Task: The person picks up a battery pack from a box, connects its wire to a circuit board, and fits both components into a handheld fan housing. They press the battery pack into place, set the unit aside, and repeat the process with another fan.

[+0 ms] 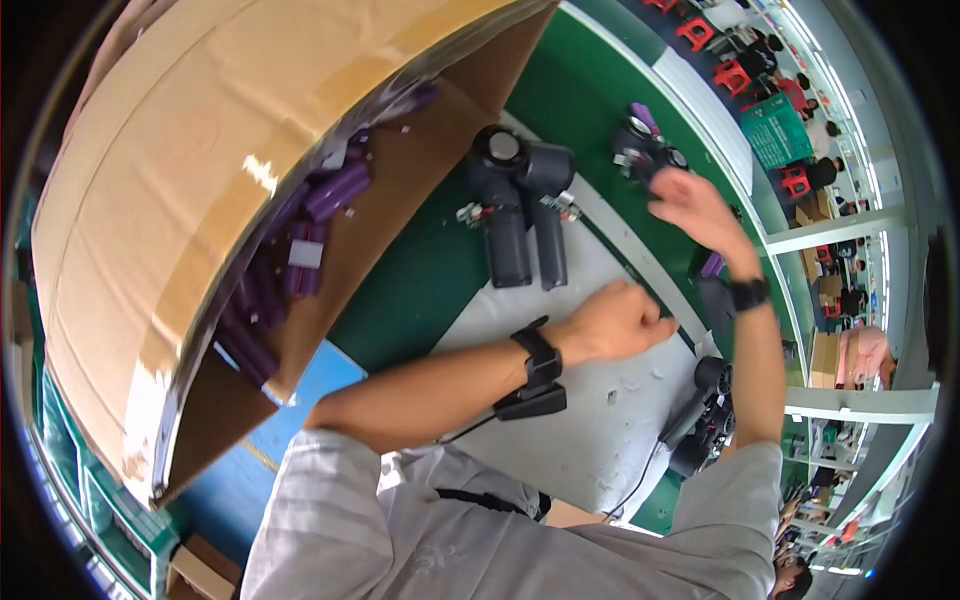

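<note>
The left hand (622, 322) is curled into a loose fist above the pale grey mat (560, 440), with nothing seen in it; the right hand (695, 210) is blurred, fingers bent just beside a dark round-headed device (637, 140) on the green bench (570, 70), and I cannot tell whether it grips it; a hurried pull there could knock its neighbours; the paired dark housings (510, 260) near the left hand have exposed connectors (468, 213), which a sweeping wrist strap (540, 362) might snag.
</note>
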`<action>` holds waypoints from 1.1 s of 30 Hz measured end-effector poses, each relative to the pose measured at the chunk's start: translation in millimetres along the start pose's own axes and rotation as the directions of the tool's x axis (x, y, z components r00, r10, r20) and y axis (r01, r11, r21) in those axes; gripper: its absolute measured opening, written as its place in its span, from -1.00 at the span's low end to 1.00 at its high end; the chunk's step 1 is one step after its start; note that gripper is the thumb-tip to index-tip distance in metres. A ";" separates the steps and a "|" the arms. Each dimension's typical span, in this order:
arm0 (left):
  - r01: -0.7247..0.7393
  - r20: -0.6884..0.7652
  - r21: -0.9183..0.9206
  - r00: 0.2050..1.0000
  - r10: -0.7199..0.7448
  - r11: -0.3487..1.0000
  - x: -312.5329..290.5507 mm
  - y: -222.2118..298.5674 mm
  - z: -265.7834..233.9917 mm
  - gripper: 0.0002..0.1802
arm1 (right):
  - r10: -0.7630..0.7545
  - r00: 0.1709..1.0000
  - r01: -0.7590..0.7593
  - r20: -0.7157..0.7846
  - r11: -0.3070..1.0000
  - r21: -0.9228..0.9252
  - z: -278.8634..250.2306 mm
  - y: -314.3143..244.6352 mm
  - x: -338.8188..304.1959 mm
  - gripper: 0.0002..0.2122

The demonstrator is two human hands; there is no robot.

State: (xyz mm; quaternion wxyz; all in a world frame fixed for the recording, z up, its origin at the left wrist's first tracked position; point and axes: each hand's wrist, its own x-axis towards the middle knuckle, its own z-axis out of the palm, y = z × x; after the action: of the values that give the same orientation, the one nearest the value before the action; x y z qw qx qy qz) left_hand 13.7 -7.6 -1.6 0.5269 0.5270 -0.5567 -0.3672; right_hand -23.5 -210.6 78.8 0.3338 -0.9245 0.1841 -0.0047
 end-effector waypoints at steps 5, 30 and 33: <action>0.110 -0.370 -0.142 0.916 -0.156 0.984 -0.1 -3.3 11.4 -0.64 | 0.339 0.914 -0.351 0.223 0.936 0.015 -4.7 -38.1 -117.8 -0.91; -0.361 0.418 0.046 0.854 0.310 0.931 -20.4 -20.4 -29.8 -0.70 | -0.546 0.710 0.633 0.444 0.772 -0.061 238.1 -258.0 35.4 -0.75; -0.370 0.358 0.084 0.878 0.319 0.925 -19.9 -22.7 -33.3 -0.70 | -0.514 0.714 0.636 0.475 0.760 -0.132 248.7 -245.1 42.2 -0.81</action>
State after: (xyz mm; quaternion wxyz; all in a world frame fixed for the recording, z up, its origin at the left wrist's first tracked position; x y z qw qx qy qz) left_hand 48.4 12.6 -21.6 0.4396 0.3865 -0.7496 -0.3090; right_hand 131.2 101.8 32.3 0.2086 -0.9524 -0.1919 0.1118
